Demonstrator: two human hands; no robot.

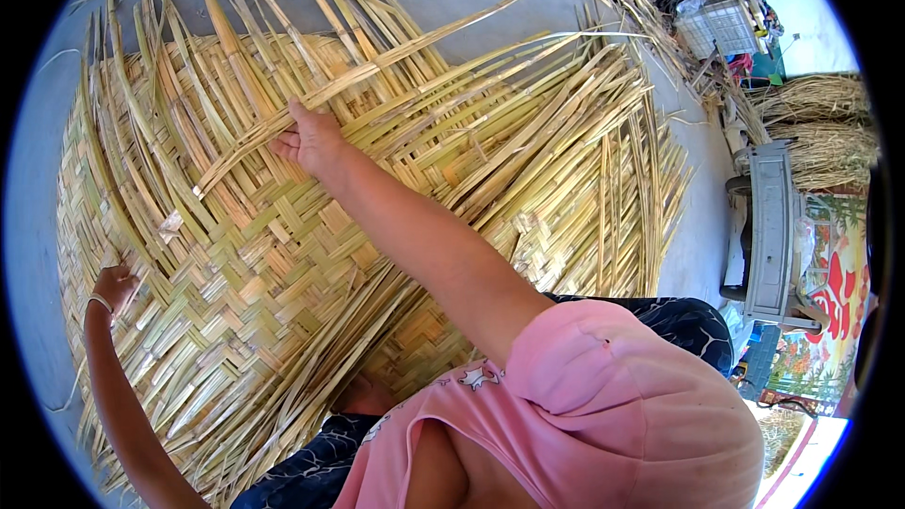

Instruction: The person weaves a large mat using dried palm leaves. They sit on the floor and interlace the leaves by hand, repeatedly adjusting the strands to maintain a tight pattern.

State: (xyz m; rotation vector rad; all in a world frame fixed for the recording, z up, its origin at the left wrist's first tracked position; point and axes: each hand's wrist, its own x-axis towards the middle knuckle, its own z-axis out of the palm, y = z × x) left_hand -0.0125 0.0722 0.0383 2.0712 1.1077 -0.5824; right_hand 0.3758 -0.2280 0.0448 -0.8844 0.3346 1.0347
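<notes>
A large mat (240,306) woven from flattened yellow-green reed strips spreads in front of me, its weave in a zigzag pattern. My right hand (311,139) reaches across to its far part, closed around a long reed strip (405,61). That strip slants over many loose strips (240,66) which stick out past the far edge. At the mat's left side, my left hand (115,288), with a band at the wrist, is low on the weave. Its fingers look drawn together near the strip ends; what they hold, if anything, is too small to make out.
More unwoven strips (566,146) fan out on the right, and another bundle crosses near my legs. Grey floor (471,24) surrounds the mat. A wire basket (721,28), reed bundles (815,123) and a grey metal bench-like piece (771,236) stand to the right.
</notes>
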